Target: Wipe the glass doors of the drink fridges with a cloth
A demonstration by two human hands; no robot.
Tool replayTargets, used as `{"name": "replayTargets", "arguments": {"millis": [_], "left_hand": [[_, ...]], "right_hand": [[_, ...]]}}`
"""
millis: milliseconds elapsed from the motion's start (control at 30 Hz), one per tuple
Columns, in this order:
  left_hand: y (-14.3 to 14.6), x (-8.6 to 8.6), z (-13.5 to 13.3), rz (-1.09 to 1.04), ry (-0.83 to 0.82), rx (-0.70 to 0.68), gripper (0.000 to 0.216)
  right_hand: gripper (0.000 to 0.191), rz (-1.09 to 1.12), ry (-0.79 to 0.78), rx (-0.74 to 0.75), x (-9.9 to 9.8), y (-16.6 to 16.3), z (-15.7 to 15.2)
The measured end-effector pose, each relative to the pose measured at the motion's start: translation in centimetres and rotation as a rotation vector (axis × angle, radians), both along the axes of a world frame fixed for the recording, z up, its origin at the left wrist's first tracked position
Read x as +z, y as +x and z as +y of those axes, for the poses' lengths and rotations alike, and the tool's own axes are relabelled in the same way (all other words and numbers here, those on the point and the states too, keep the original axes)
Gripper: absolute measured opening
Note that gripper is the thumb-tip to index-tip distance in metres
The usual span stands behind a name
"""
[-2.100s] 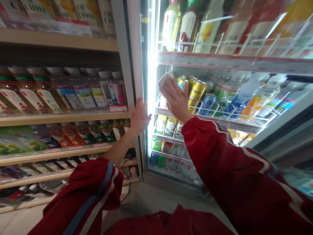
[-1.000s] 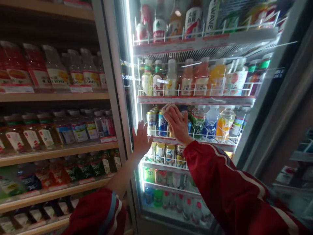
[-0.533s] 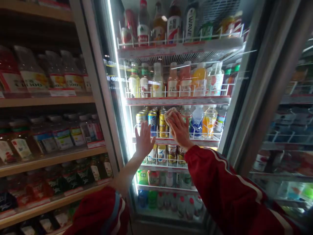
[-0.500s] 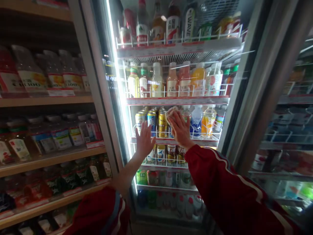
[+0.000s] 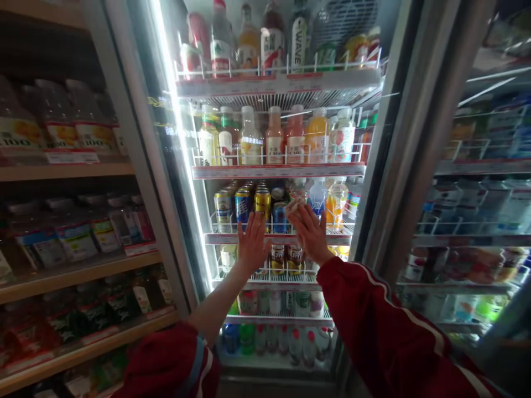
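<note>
A pale, fluffy cloth (image 5: 295, 208) lies under the fingers of my right hand (image 5: 312, 233), which presses it against the glass door (image 5: 274, 190) of a lit drinks fridge. Lower and to the left, my left hand (image 5: 253, 243) is held up to the glass, fingers stretched and holding nothing. Behind the hands, inside the fridge, stand gold cans (image 5: 262, 200), blue cans (image 5: 242, 207) and an orange drink bottle (image 5: 336, 205). Part of the cloth is hidden by the right fingers.
Wooden shelves (image 5: 74, 172) with bottled drinks line the left side. A metal door frame (image 5: 431, 138) runs upright on the right, with another stocked fridge section beyond it. A bright light strip (image 5: 176, 121) edges the left side of the lit fridge.
The view has shifted, so the fridge appears further left. My right hand and the cloth have moved down the glass. My left hand has moved right and slightly down, closer to the right hand.
</note>
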State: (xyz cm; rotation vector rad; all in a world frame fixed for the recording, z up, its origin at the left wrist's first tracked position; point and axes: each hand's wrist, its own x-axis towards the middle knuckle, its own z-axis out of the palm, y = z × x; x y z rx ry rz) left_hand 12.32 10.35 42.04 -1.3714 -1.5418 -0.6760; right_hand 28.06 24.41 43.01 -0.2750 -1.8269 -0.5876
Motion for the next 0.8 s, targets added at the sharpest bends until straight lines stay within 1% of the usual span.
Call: {"name": "replayTargets", "arguments": {"millis": [67, 100, 167, 267, 333, 367, 400, 433, 533, 567, 600, 633, 667, 700, 800], "left_hand": [[0.8, -0.1, 0.4, -0.008, -0.006, -0.012, 0.062], [1.2, -0.2, 0.6, -0.014, -0.014, -0.015, 0.062], [2.2, -0.7, 1.0, -0.023, -0.037, -0.022, 0.059], [3.6, -1.6, 1.7, -0.014, -0.074, -0.036, 0.054], [4.5, -2.0, 2.1, 0.009, -0.087, -0.043, 0.052], [4.8, -2.0, 2.4, 0.017, -0.089, -0.046, 0.051], [5.2, -2.0, 2.6, 0.021, -0.089, -0.05, 0.052], [5.6, -1.9, 2.8, 0.021, -0.088, -0.053, 0.053], [6.6, -1.5, 3.5, -0.001, -0.082, -0.065, 0.06], [7.1, -1.4, 3.7, -0.009, -0.079, -0.069, 0.061], [7.5, -1.4, 4.0, -0.017, -0.075, -0.072, 0.061], [7.9, -1.5, 4.2, -0.024, -0.072, -0.076, 0.06], [8.3, -1.6, 4.3, -0.03, -0.07, -0.079, 0.059], [8.7, -1.8, 4.5, -0.037, -0.07, -0.081, 0.057], [9.6, -2.5, 4.9, -0.052, -0.078, -0.068, 0.053]], "right_hand": [[0.043, 0.078, -0.014, -0.024, 0.4, 0.9, 1.0], [0.043, 0.075, -0.012, -0.037, 0.1, 1.3, 1.2], [0.042, 0.013, 0.002, -0.058, -1.3, 2.0, 1.1], [0.04, -0.111, 0.03, -0.064, -4.4, 3.0, 0.4], [0.04, -0.163, 0.034, -0.047, -5.5, 3.8, 0.5], [0.04, -0.169, 0.027, -0.037, -5.5, 4.3, 0.8], [0.04, -0.153, 0.012, -0.032, -5.1, 4.8, 1.3], [0.041, -0.108, -0.006, -0.035, -4.3, 5.3, 2.0], [0.044, 0.126, -0.045, -0.082, -1.3, 6.7, 4.5], [0.046, 0.188, -0.05, -0.096, -0.6, 7.2, 5.2], [0.048, 0.228, -0.052, -0.103, -0.2, 7.5, 5.7], [0.049, 0.24, -0.054, -0.103, -0.3, 7.8, 6.0], [0.051, 0.228, -0.062, -0.101, -0.8, 8.0, 6.0], [0.051, 0.203, -0.071, -0.098, -1.8, 8.2, 5.9], [0.05, 0.107, -0.101, -0.096, -5.8, 8.8, 4.9]]}}
